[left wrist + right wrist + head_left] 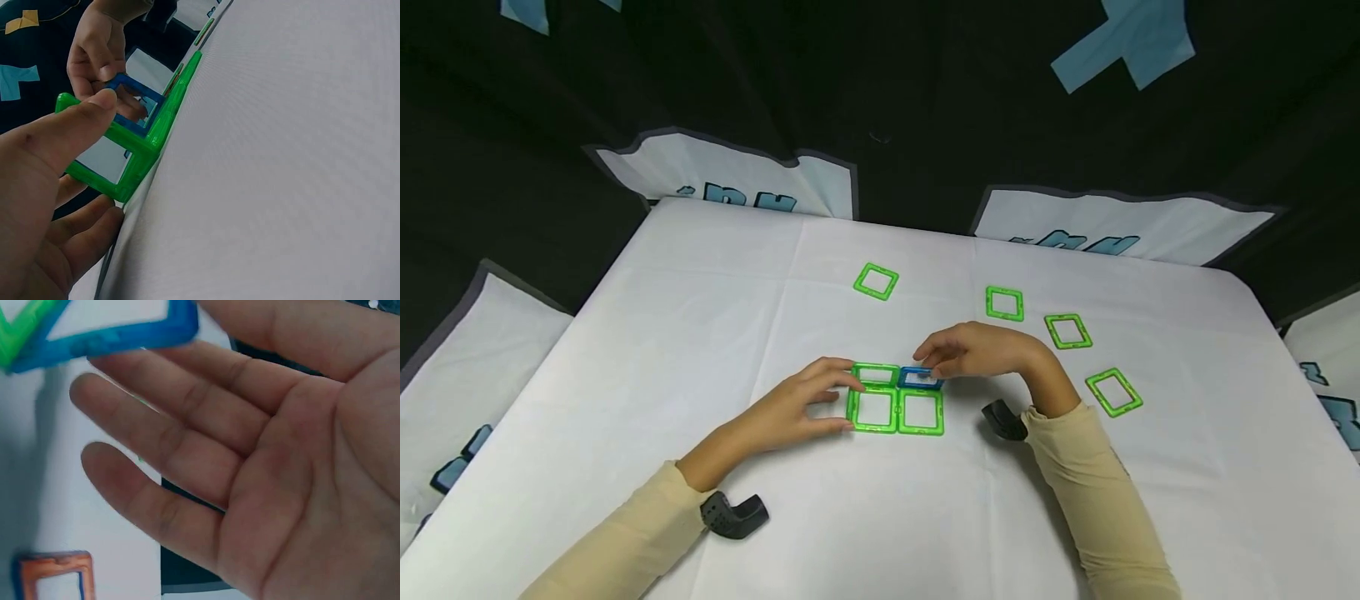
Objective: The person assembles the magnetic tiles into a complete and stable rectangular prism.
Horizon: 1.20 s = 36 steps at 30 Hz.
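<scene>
Two green square magnetic tiles lie side by side on the white table, a left flat tile point(874, 429) and a right flat tile point(921, 432). Behind them, a green tile point(875, 366) and a blue tile point(919, 386) stand up from their far edges, next to each other. My left hand point(797, 408) grips the standing green tile at its left side, one digit in front of its frame. At the blue tile's right side, my right hand point(981, 350) pinches it near the top edge. In the right wrist view, its other fingers point(169, 444) reach out below the blue tile point(106, 340).
Loose green tiles lie farther back: one tile point(871, 293) at centre, then a tile point(1003, 317), another point(1052, 333) and another point(1127, 407) toward the right. An orange-looking square frame point(56, 564) shows low in the right wrist view. Black cloth point(917, 167) hangs behind the table.
</scene>
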Each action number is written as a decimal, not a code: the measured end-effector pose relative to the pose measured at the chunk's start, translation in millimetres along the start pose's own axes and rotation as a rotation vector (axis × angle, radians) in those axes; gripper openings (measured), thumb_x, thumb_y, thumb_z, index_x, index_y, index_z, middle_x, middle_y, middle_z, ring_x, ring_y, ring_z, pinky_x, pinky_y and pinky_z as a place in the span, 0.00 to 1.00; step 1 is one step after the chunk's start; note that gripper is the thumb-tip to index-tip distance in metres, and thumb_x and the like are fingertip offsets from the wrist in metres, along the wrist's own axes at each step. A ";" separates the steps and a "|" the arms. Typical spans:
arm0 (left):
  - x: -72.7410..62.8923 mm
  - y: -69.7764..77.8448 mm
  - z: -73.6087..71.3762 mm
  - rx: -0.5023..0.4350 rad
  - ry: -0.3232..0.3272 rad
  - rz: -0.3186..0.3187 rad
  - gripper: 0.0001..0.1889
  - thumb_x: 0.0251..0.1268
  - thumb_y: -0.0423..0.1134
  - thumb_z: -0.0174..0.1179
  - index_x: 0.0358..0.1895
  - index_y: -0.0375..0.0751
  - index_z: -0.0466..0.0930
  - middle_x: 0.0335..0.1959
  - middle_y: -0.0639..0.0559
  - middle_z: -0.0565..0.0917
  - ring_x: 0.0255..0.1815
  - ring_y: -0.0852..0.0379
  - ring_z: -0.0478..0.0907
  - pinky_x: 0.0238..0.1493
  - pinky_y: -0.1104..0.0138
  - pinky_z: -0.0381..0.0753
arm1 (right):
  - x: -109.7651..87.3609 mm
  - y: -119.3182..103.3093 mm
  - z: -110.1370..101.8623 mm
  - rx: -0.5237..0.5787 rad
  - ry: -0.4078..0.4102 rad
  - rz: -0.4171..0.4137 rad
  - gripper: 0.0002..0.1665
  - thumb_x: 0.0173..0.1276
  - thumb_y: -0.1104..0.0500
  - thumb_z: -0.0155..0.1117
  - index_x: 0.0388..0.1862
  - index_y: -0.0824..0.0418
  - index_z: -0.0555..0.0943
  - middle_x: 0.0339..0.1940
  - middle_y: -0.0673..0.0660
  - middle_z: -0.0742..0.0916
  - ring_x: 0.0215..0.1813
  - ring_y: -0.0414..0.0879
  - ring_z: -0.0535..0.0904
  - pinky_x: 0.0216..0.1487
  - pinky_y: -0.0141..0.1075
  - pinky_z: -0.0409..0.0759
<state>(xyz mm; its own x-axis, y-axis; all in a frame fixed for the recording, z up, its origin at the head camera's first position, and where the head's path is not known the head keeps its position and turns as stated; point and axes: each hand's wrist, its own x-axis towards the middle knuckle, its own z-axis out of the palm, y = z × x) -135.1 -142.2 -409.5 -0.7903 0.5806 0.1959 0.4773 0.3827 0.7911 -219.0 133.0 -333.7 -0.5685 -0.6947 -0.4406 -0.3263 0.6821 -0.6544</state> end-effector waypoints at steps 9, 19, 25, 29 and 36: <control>-3.9 1.9 -2.2 0.006 -0.006 -0.009 0.20 0.53 0.39 0.66 0.51 0.44 0.74 0.62 0.45 0.66 0.60 0.48 0.70 0.54 0.68 0.79 | 35.0 -4.9 -29.6 -0.174 0.117 0.063 0.29 0.67 0.49 0.53 0.63 0.63 0.68 0.59 0.60 0.78 0.61 0.53 0.71 0.62 0.48 0.71; -3.4 3.3 -3.7 0.010 -0.030 -0.016 0.31 0.54 0.43 0.65 0.63 0.50 0.65 0.62 0.48 0.66 0.60 0.52 0.70 0.54 0.70 0.78 | 104.9 -14.1 -45.2 -0.401 0.177 0.201 0.43 0.64 0.46 0.59 0.71 0.61 0.55 0.68 0.63 0.65 0.70 0.55 0.59 0.72 0.48 0.58; -3.9 1.5 -1.2 -0.008 -0.052 -0.040 0.43 0.53 0.43 0.66 0.71 0.50 0.50 0.64 0.48 0.65 0.60 0.54 0.70 0.54 0.72 0.77 | 126.4 -14.6 -35.2 -0.446 0.193 0.278 0.48 0.62 0.44 0.60 0.72 0.59 0.50 0.71 0.61 0.60 0.72 0.54 0.55 0.72 0.48 0.57; -3.0 1.4 -0.8 -0.005 -0.058 -0.041 0.42 0.53 0.41 0.66 0.70 0.46 0.51 0.64 0.48 0.65 0.61 0.54 0.70 0.55 0.73 0.76 | 129.7 -15.8 -31.5 -0.530 0.214 0.299 0.45 0.63 0.45 0.60 0.72 0.59 0.52 0.70 0.61 0.63 0.70 0.54 0.59 0.70 0.48 0.62; -3.9 2.0 -4.6 0.018 -0.047 -0.035 0.41 0.52 0.41 0.66 0.69 0.41 0.55 0.61 0.46 0.67 0.60 0.53 0.70 0.55 0.72 0.77 | 119.7 -22.8 -33.6 -0.513 0.246 0.255 0.43 0.60 0.47 0.64 0.70 0.60 0.59 0.68 0.61 0.67 0.69 0.53 0.62 0.69 0.47 0.63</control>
<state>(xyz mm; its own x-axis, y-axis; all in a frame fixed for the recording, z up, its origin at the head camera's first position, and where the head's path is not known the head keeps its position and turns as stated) -132.9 -147.0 -406.0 -0.7878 0.5997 0.1408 0.4572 0.4161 0.7860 -305.0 41.9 -350.9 -0.8137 -0.4645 -0.3495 -0.4440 0.8847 -0.1419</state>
